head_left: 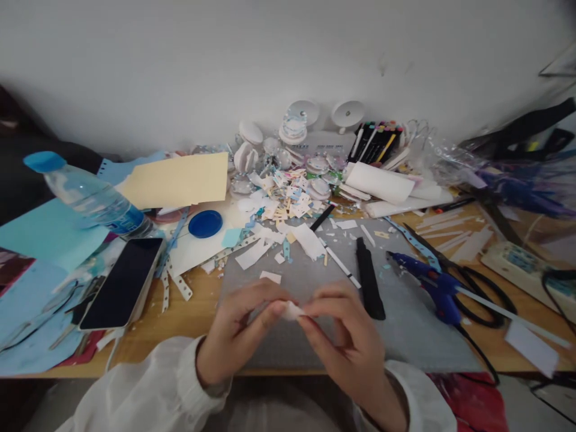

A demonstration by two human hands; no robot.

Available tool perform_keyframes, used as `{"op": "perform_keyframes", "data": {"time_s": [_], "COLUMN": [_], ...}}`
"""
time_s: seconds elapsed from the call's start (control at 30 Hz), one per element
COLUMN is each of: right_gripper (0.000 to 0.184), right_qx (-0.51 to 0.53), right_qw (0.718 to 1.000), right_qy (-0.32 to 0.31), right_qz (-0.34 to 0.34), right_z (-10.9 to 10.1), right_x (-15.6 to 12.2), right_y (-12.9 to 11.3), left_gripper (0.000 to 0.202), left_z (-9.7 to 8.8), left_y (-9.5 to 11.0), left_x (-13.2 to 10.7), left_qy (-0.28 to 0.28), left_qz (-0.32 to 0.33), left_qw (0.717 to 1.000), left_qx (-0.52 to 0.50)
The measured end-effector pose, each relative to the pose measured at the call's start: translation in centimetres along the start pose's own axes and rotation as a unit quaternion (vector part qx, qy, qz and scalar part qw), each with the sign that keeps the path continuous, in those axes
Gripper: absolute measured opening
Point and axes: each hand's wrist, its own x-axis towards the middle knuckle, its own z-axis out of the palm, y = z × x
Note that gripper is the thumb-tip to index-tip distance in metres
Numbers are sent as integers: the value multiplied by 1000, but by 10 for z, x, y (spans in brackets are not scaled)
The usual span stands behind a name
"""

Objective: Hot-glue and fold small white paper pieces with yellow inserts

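A small piece of white paper (292,311) is pinched between my two hands, above the near part of the grey cutting mat (279,351). My left hand (245,321) grips its left end between thumb and fingers. On its right end, the thumb and forefinger of my right hand (344,336) are closed. The paper looks folded or rolled, but the fingers partly cover it. Just beyond my hands lie a white paper scrap (270,277), a thin white pen (339,263) and a thick black marker-like stick (369,282).
Right of my hands lies a blue hot glue gun (429,282), near black-handled scissors (477,291) and a power strip (531,273). A phone (123,285), water bottle (94,195) and blue lid (206,224) are left. Paper cut-outs (290,198) pile up by the wall.
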Motion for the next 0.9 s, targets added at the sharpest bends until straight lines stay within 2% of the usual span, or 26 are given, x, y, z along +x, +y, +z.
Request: {"op": "perform_keyframes", "data": {"time_s": [0.1,0.17,0.23,0.27,0.37,0.47,0.53,0.63,0.73,0.9], "right_gripper": [24,24,23,23,21,27,29,19,14,12], "right_qx": [23,40,47,45,29,5,-22,-52,-42,17], "right_qw": [999,998,998,998,998,999,999,998,999,998], "right_qy": [-4,-10,-25,-33,-47,-48,-42,-29,-25,-3], "right_qz": [-31,-43,-45,-39,-2,24,19,4,7,64], "right_z": [5,6,7,7,7,8,9,12,14,13], "right_x": [0,-3,-6,-8,-12,-14,-13,-9,-6,-12], "right_y": [-2,-3,-3,-3,-4,-6,-7,-9,-10,-6], "left_gripper": [29,35,33,31,26,27,28,28,28,29], "left_z": [-2,-2,0,1,2,0,-2,-4,-4,-4], "left_y": [-9,-16,-22,-24,-24,-18,-13,-6,-2,-3], "left_x": [-17,-23,-27,-29,-30,-33,-36,-39,-41,-44], "left_qy": [-7,-43,-57,-47,23,74,79,75,78,98], "left_qz": [-69,-121,-145,-142,-87,-22,15,59,65,21], "left_qw": [989,964,941,939,968,995,996,982,974,973], "left_qx": [-128,-232,-300,-310,-233,-63,49,163,202,210]}}
